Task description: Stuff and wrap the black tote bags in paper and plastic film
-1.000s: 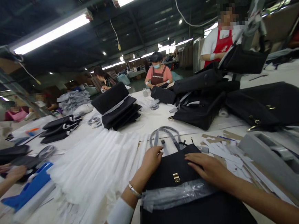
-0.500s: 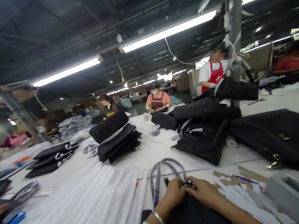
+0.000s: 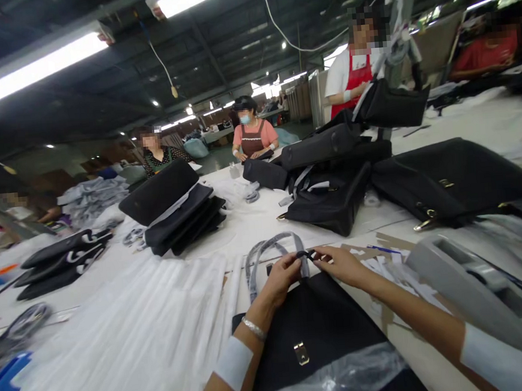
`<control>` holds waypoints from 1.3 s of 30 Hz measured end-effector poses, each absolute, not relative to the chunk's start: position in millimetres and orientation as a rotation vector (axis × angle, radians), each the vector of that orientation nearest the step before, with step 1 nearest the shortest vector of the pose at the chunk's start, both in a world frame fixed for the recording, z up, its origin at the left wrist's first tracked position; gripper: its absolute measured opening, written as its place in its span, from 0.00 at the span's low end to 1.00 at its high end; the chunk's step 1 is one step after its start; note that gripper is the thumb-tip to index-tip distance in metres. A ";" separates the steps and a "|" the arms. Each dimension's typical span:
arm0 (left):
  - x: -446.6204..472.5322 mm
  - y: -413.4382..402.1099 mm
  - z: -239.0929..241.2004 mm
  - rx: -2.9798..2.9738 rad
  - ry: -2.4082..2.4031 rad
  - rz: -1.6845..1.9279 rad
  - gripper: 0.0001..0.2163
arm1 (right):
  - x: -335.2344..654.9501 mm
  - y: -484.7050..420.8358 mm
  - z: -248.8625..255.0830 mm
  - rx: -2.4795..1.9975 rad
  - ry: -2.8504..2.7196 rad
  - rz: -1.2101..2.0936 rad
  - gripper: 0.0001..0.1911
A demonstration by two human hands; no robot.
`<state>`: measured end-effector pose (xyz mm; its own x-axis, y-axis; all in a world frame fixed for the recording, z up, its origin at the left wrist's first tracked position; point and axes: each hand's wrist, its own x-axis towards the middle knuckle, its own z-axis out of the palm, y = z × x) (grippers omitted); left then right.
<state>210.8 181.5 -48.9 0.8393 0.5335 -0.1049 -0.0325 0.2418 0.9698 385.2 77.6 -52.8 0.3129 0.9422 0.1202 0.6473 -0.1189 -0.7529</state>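
Note:
A black handbag (image 3: 324,311) lies in front of me, with a gold clasp (image 3: 301,353) on its flap and clear plastic film (image 3: 334,379) across its lower part. At its top edge, my left hand (image 3: 286,276) and my right hand (image 3: 341,264) pinch a short black strap (image 3: 308,255) from either side. The strap passes by the bag's handles (image 3: 271,246), which are wrapped in greyish film and stand up behind my left hand. Whether the strap is knotted or looped there is too small to tell.
White padding rolls (image 3: 131,332) spread on the left. A stack of black bags (image 3: 178,211) and more black bags (image 3: 328,196) stand ahead. Right of me are a grey tape dispenser (image 3: 471,287), paper strips and a blue pen (image 3: 383,249). Co-workers sit or stand across the table.
The view has tilted down, showing more of the handbag, its clasp and the film. My hands have drawn slightly apart, and the black strap between them now shows.

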 end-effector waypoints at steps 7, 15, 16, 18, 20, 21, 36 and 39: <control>207.8 178.3 -36.8 1.323 0.584 0.394 0.19 | 382.4 83.5 -36.4 -1.828 -1.638 0.355 0.08; 225.9 168.5 -35.0 1.365 0.650 0.509 0.20 | 364.0 68.1 -7.0 -1.899 -1.804 0.251 0.13; 227.6 168.0 -37.3 1.354 0.641 0.535 0.18 | 364.8 66.5 -6.4 -1.938 -1.830 0.229 0.14; 229.2 168.3 -43.1 1.314 0.649 0.570 0.16 | 368.1 63.1 -7.2 -2.024 -1.868 0.189 0.13; 228.8 169.9 -48.2 1.248 0.658 0.558 0.16 | 371.8 60.0 -9.5 -2.089 -1.870 0.159 0.13; 228.0 170.6 -49.7 1.211 0.659 0.533 0.16 | 373.3 58.9 -10.4 -2.098 -1.864 0.153 0.13; 231.0 170.8 -36.3 1.089 0.604 0.683 0.19 | 366.1 101.2 -40.0 -1.643 -1.528 0.971 0.30; 232.1 175.0 -41.2 1.065 0.651 0.747 0.20 | 366.2 90.6 -41.2 -1.701 -1.722 0.911 0.28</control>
